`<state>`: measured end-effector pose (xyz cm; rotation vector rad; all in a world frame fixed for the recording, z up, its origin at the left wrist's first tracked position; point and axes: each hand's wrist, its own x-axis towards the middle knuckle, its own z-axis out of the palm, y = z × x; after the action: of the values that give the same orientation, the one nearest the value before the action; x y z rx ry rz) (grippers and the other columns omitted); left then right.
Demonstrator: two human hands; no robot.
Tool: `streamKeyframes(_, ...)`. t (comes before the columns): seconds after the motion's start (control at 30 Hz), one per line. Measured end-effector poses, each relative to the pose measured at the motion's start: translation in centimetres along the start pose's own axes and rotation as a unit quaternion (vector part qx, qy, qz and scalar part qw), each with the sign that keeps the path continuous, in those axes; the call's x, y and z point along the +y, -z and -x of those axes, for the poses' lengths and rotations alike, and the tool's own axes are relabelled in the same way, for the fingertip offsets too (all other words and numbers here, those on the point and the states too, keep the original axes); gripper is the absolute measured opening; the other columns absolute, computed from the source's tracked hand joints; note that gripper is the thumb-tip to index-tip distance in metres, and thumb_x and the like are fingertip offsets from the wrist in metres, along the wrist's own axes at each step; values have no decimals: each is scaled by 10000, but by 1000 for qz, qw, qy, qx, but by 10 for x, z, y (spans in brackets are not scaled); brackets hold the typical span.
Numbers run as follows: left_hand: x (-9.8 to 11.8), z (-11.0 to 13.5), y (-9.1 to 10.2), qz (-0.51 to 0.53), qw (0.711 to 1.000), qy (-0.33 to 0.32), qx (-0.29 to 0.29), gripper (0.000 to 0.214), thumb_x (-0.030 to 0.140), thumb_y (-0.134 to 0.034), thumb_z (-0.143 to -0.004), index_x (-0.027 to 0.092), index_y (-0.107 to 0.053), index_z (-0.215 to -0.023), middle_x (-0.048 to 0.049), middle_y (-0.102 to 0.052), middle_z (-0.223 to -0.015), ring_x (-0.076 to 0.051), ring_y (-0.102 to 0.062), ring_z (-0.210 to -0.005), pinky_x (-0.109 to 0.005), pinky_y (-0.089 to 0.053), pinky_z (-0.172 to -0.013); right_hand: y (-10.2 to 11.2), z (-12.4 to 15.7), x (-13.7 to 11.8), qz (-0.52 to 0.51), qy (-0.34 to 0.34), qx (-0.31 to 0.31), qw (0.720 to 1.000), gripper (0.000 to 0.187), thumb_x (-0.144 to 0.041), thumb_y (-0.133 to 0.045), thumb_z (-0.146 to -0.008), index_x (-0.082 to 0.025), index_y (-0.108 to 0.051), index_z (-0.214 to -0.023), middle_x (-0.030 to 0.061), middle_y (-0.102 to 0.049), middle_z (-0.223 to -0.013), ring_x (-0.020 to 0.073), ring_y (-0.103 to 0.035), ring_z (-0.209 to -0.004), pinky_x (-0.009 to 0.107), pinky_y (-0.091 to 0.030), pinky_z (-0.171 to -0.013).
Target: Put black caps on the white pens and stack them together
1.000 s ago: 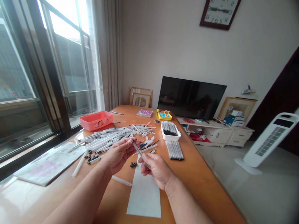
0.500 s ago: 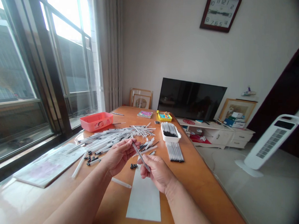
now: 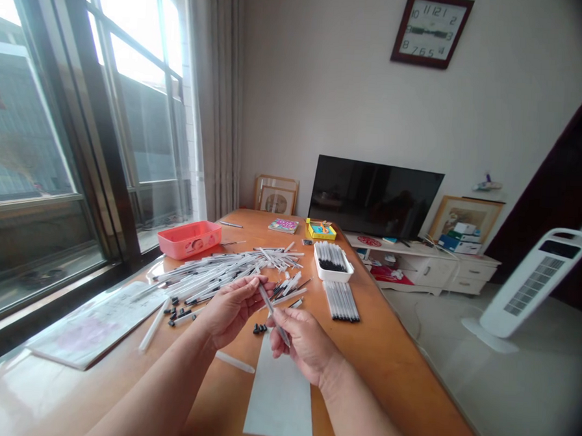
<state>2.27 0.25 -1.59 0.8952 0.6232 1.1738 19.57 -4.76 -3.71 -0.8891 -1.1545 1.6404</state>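
Note:
A slim pen is held slantwise between both hands, above the far end of a white paper sheet. My left hand pinches its far end; my right hand grips the near end, fingers closed around it. Just beyond lies a loose pile of clear pen parts, with small black caps near the paper. One translucent tube rests on the table beside the sheet, below my left hand.
A red plastic basket stands behind the pile. To the right, a white box holds pens, with a row of pens in front. A booklet lies at left. Farther back are a yellow box and a small book.
Both hands stay on the pen in nearly the same pose. The whole view has shifted slightly, with the scene a little lower in the picture.

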Motion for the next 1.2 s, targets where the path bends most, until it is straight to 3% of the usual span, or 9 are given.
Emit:
streamKeyframes(0.17, -7, -3, 3, -19, 1000, -5, 5, 245, 299, -725, -853, 157, -714, -1053, -119, -752, -1064, -196, -711, -970, -292, -532, -901, 0, -1, 1, 15, 11, 32, 999, 459, -593, -658, -837, -141, -647, -917, 21, -647, -602, 107, -521, -515, 244, -375, -565)
streamKeyframes(0.4, -4, 1, 1, -11, 999, 5, -38, 234, 297, -703, -871, 151, -713, -1054, -131, -750, -1066, -216, -705, -1012, -322, -509, -963, 6, 2, -3, -68, -16, -25, 997, 462, -585, -686, -820, -129, -658, -890, 0, -609, -558, 104, -507, -480, 256, -392, -558)
streamKeyframes(0.57, -3, 3, -3, -22, 999, 6, -49, 289, 328, -713, -863, 151, -714, -1091, -145, -745, -1100, -237, -701, -1033, -332, -509, -943, 3, 4, -5, -37, -27, -28, 999, 504, -611, -697, -794, -131, -662, -940, 52, -687, -633, 128, -566, -512, 262, -399, -577)
streamKeyframes(0.67, 0, 2, 0, -56, 998, -3, -18, 385, 385, -734, -838, 162, -704, -1151, -147, -744, -1111, -243, -701, -1023, -345, -507, -928, 6, 4, -7, -42, -25, -16, 999, 499, -596, -717, -778, -137, -671, -966, 71, -716, -703, 134, -586, -550, 270, -422, -606)
streamKeyframes(0.77, 8, -3, 14, -100, 991, -54, 70, 440, 446, -745, -810, 175, -696, -1152, -142, -748, -1101, -244, -698, -1019, -342, -507, -894, 16, 1, -10, -68, 1, 55, 996, 415, -522, -766, -755, -146, -704, -921, 58, -704, -767, 118, -578, -615, 253, -429, -623)
streamKeyframes(0.9, 19, -12, 40, -134, 953, -115, 246, 355, 423, -729, -795, 174, -692, -1045, -124, -757, -1003, -209, -699, -905, -302, -499, -779, 33, -5, -12, -89, 44, 170, 980, 348, -453, -811, -715, -161, -741, -890, 20, -625, -718, 98, -489, -586, 228, -348, -519)
streamKeyframes(0.97, 19, -16, 51, -172, 932, -119, 298, 301, 384, -701, -801, 173, -690, -1015, -108, -755, -954, -200, -687, -847, -289, -481, -732, 39, -8, -11, -100, 59, 198, 973, 355, -447, -825, -693, -164, -745, -892, 19, -602, -708, 104, -470, -587, 229, -311, -484)
streamKeyframes(1.1, 12, -22, 66, -337, 877, -140, 312, 194, 313, -702, -762, 210, -719, -926, -82, -742, -881, -242, -653, -843, -320, -444, -740, 45, -12, -8, -113, 64, 228, 965, 367, -461, -831, -673, -170, -734, -874, 23, -594, -718, 101, -441, -567, 232, -286, -450)
streamKeyframes(1.2, 5, -23, 72, -456, 825, -159, 293, 94, 241, -748, -667, 262, -739, -758, -77, -720, -860, -331, -584, -1027, -388, -390, -873, 46, -13, -7, -113, 60, 235, 964, 371, -464, -827, -681, -170, -726, -882, 28, -598, -740, 92, -434, -554, 224, -294, -444)
